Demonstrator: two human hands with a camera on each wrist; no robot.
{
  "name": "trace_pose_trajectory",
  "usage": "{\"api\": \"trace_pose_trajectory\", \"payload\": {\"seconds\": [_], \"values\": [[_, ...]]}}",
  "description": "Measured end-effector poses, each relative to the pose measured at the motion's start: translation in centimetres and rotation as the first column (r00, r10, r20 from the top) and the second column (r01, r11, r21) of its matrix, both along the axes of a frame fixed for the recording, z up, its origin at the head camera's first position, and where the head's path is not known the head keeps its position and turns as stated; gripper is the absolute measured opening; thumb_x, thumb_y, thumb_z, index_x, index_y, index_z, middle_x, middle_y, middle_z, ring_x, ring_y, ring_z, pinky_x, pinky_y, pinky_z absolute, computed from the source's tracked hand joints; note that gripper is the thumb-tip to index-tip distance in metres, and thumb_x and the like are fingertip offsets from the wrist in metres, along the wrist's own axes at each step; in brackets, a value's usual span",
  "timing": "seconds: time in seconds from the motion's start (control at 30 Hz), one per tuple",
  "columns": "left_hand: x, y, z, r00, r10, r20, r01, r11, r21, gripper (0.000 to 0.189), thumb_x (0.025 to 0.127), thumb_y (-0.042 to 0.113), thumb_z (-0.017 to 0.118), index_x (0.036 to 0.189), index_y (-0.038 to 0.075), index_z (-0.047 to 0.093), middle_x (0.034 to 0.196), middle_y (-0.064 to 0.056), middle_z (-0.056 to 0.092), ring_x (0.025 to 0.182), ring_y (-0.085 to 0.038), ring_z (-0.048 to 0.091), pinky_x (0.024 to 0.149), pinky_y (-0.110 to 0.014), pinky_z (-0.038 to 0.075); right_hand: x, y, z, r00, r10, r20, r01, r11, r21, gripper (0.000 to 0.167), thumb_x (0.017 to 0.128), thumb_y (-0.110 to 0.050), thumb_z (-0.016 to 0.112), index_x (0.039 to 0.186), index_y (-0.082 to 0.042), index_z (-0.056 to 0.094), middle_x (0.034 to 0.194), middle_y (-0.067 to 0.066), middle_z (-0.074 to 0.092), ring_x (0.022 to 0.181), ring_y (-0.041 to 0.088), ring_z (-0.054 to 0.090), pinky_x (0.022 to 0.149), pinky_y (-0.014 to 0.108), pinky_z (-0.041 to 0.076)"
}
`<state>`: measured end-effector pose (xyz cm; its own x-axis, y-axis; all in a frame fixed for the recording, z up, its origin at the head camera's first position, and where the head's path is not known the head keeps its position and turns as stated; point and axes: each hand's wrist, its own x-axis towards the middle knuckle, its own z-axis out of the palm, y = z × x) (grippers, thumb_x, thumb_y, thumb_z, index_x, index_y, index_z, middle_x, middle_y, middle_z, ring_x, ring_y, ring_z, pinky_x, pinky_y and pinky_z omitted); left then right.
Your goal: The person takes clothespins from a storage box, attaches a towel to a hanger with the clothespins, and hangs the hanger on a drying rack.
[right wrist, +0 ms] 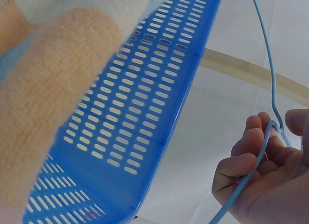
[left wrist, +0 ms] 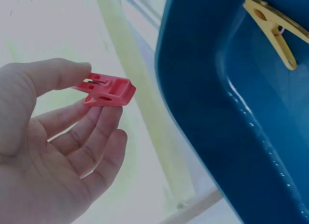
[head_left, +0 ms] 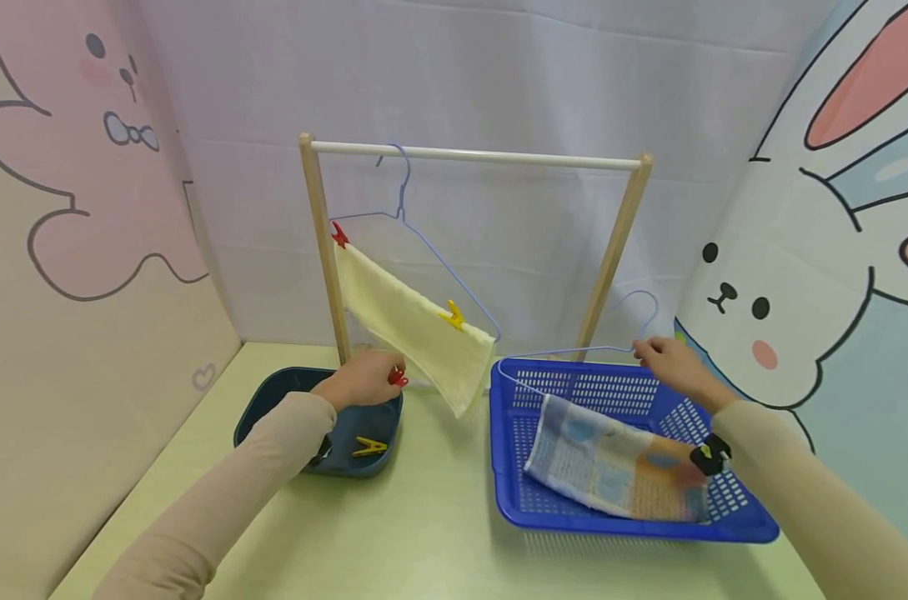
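My left hand (head_left: 365, 379) pinches a red clothespin (left wrist: 108, 89) between thumb and fingers, over the edge of a dark blue bin (head_left: 273, 385). A yellow clothespin (head_left: 369, 447) lies in that bin. With curled fingers, my right hand (head_left: 667, 362) grips a light blue wire hanger (right wrist: 273, 74) near the base of its hook. A patterned towel (head_left: 611, 458) hangs from this hanger, low over a blue perforated basket (head_left: 515, 500). On the rack, a second hanger (head_left: 442, 258) carries a pale yellow towel (head_left: 408, 321), with a red clip (head_left: 339, 235) and a yellow clip (head_left: 454, 315) on it.
A rack with wooden posts (head_left: 611, 258) and a white bar (head_left: 499, 156) stands behind the bin and basket. The pale table (head_left: 423, 517) runs beneath everything. Fabric walls (head_left: 499, 75) with cartoon animals close in the back and sides.
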<state>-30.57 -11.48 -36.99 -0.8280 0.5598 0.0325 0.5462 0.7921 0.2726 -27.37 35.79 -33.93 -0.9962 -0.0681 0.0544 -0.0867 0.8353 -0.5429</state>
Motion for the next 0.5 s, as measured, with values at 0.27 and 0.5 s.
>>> {"api": "trace_pose_trajectory", "payload": {"seconds": [0.27, 0.5], "values": [[0.6, 0.9, 0.8, 0.999, -0.031, 0.004, 0.031, 0.999, 0.024, 0.028, 0.087, 0.02, 0.067, 0.107, 0.002, 0.062, 0.088, -0.004, 0.062, 0.072, -0.016, 0.056, 0.065, -0.031, 0.049, -0.3, -0.3, 0.1, 0.998, -0.001, -0.055, 0.0, 1.0, -0.026, 0.052, 0.104, -0.036, 0.029, 0.102, 0.005, 0.061, 0.082, 0.012, 0.057, 0.071, 0.024, 0.049, 0.065, 0.035, 0.04], [0.8, 1.5, 1.0, 0.997, -0.063, 0.033, 0.06, 0.995, 0.081, 0.028, 0.089, 0.019, 0.066, 0.111, 0.002, 0.062, 0.095, -0.006, 0.065, 0.078, -0.015, 0.061, 0.067, -0.03, 0.051, 0.3, -0.7, 0.9, 0.996, 0.0, -0.093, -0.003, 1.0, -0.028, 0.053, 0.104, -0.04, 0.025, 0.099, 0.001, 0.059, 0.085, 0.015, 0.055, 0.067, 0.023, 0.045, 0.062, 0.035, 0.037]]}}
